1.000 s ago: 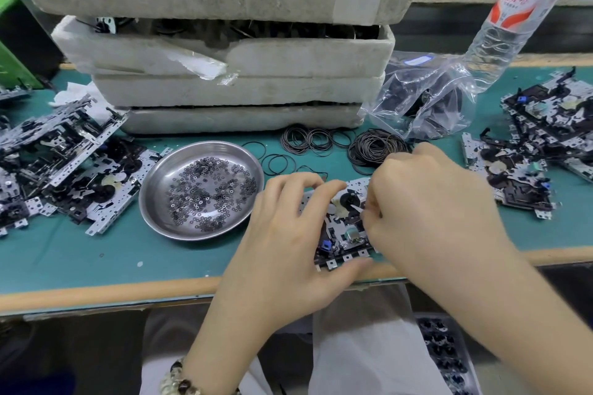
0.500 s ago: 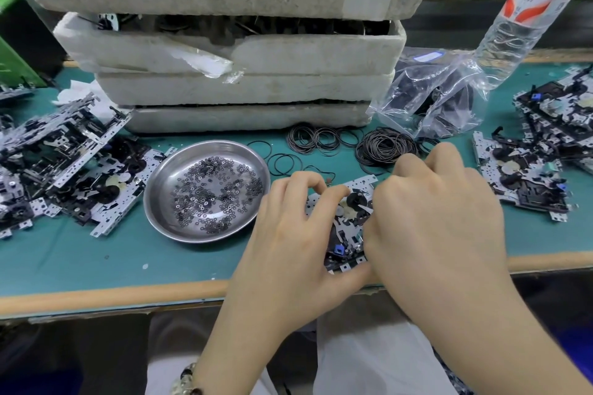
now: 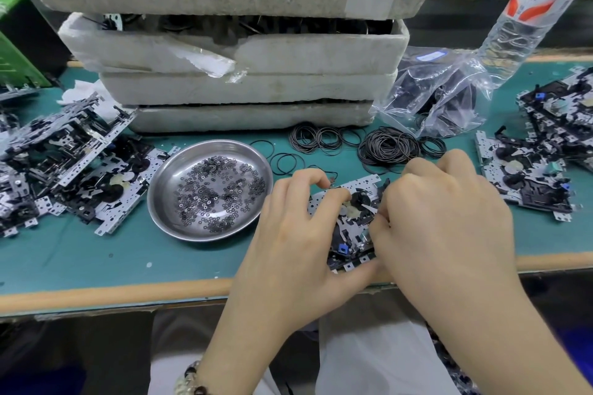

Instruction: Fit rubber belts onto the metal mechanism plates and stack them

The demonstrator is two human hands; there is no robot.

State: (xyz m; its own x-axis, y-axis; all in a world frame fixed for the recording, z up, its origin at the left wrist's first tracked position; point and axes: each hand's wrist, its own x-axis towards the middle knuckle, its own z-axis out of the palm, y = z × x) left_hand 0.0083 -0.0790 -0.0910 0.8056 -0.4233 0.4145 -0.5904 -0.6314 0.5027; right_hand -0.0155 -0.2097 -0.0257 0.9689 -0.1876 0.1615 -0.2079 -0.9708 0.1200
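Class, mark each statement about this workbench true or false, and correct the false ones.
1. The left hand and right hand are both at the mechanism plate by the table's front edge. True.
2. The steel dish holds rubber belts. False: it holds tiny rings; the belts lie loose on the mat behind it.
3. The water bottle is left of the foam trays. False: it is to their right.
4. A left pile and a right pile of plates flank the work. True.

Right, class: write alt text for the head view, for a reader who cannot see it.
Two hands work on a metal mechanism plate at the near edge of a green bench: the left hand grips it, the right hand curls over its middle. Beyond lie rubber belts, a steel dish of washers and stacked foam trays.
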